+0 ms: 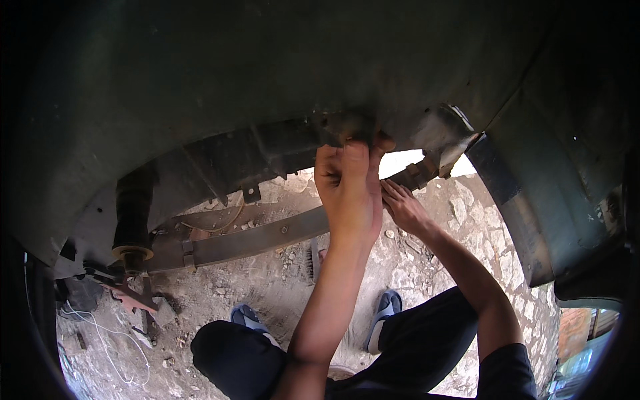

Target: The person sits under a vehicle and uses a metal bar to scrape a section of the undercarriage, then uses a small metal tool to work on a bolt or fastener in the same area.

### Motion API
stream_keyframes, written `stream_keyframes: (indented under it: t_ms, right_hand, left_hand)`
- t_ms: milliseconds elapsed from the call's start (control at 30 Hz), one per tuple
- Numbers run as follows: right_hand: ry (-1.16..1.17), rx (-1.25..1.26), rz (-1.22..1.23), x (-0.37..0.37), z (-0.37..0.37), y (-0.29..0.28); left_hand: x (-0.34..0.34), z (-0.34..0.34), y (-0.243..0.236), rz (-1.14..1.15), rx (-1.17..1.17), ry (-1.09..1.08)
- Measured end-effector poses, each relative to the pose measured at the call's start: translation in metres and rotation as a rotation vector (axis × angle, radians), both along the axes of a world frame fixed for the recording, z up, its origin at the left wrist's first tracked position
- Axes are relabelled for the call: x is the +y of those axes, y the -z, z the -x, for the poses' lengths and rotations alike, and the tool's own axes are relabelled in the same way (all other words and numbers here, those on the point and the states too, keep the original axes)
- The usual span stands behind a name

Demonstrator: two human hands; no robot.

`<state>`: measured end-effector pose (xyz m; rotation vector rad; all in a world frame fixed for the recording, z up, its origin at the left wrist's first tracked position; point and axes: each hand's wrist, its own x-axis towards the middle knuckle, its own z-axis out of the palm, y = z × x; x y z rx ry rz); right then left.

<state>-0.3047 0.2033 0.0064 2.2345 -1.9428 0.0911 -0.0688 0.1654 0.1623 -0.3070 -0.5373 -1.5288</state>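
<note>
My left hand is raised against the lower edge of a dark green vehicle body panel. Its fingers are curled in at the edge; whatever they hold there is hidden. Lower and to the right, my right hand lies with fingers stretched along a long curved metal bar that looks like a leaf spring. That bar runs under the panel from lower left to upper right and passes behind my left wrist. A metal clamp sits on it just beyond my right fingertips.
A black cylindrical part with a pale ring hangs at the left. Below lie a white cable and a reddish metal piece. A dark bristled brush rests on rubble-strewn ground. At right, a green panel curves down.
</note>
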Motion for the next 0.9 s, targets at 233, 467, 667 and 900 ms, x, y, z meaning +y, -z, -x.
stream_keyframes:
  t_ms: [233,467,667,900]
  right_hand:
    - [0.024,0.019,-0.006,0.0,-0.007,0.0]
    - [0.015,0.056,-0.012,0.0,-0.005,0.003]
    - [0.039,0.005,-0.074,0.002,-0.012,-0.002]
    - [0.151,-0.181,-0.14,0.001,-0.029,-0.017]
  left_hand:
    - [0.003,-0.001,0.002,0.047,-0.046,-0.071]
    - [0.008,-0.006,0.003,-0.013,-0.076,-0.047]
    - [0.007,-0.005,0.005,-0.011,-0.054,-0.085]
    - [-0.002,-0.005,0.011,0.093,-0.057,-0.048]
